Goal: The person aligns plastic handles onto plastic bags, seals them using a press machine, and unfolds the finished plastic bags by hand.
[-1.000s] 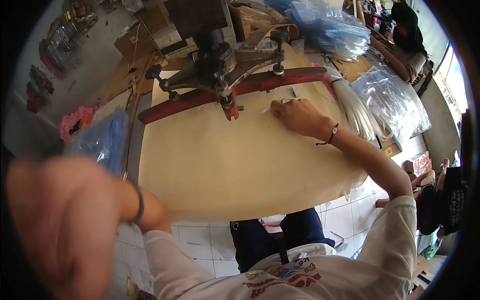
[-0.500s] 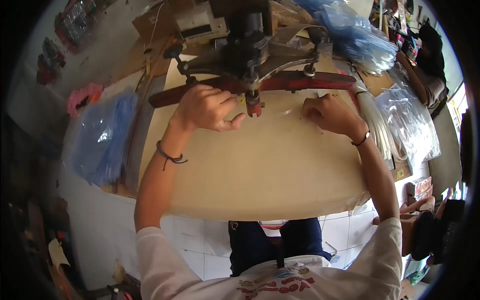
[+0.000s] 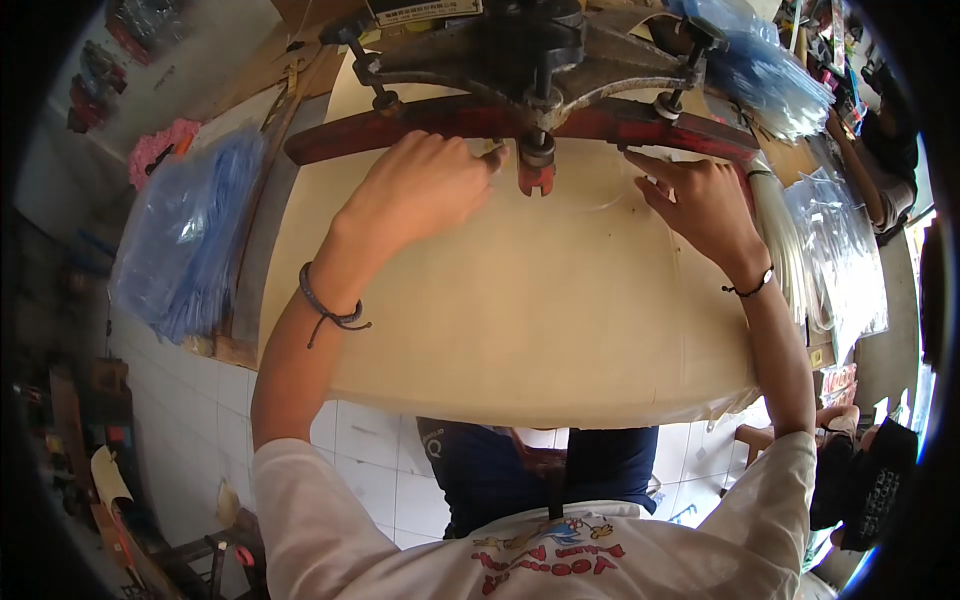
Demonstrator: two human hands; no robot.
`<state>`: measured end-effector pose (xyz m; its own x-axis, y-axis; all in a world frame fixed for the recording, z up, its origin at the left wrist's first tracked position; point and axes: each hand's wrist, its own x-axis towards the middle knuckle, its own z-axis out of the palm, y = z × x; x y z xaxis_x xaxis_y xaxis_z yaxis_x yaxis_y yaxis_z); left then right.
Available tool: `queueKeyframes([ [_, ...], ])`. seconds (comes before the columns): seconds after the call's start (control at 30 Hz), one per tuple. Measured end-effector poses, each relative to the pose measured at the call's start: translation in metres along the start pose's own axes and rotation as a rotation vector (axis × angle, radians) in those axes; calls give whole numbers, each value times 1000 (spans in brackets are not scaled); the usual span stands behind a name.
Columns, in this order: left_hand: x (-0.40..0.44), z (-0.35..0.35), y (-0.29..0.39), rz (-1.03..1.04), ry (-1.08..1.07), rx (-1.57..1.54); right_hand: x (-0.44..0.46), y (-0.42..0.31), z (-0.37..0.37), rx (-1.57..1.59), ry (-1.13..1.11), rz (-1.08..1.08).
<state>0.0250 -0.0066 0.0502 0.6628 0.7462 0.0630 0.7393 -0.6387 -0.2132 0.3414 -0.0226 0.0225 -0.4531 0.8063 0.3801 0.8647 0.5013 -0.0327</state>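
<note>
My left hand (image 3: 430, 188) is over the tan sheet (image 3: 500, 300), left of the red fork-shaped fitting (image 3: 536, 178). Its fingers are curled together, fingertips close to the long red bar (image 3: 440, 122); what they pinch, if anything, is too small to name. On the fitting's other side, my right hand (image 3: 700, 200) has its index finger stretched to the bar's lower edge, thumb apart, with nothing visible in its grasp. A faint clear curved strip (image 3: 592, 208) lies on the sheet between both hands. The dark metal frame (image 3: 450, 62) holds the bar above the sheet.
Blue plastic sleeves (image 3: 185, 240) are stacked at the left, and more bluish plastic (image 3: 765, 85) lies at the back right. Pale strips (image 3: 782, 235) and clear bags (image 3: 840, 250) are on the right. Another person's arm (image 3: 855, 165) shows at the upper right.
My left hand has come from the lower left foreground up to the bar. My right hand has extended its index finger towards the bar. The view has shifted, with the frame now appearing higher and further right.
</note>
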Motion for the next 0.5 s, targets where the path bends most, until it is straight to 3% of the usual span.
queueKeyframes([
  [0.13, 0, 8, 2, -62, 30, 10, 1, -4, 2, -45, 47, 8],
  [0.23, 1, 8, 0, -58, 50, 2, 3, 5, 14, -50, 234, -142],
  [0.5, -2, 20, 5, -33, 16, -8, 2, 7, 31, -8, 212, -73],
])
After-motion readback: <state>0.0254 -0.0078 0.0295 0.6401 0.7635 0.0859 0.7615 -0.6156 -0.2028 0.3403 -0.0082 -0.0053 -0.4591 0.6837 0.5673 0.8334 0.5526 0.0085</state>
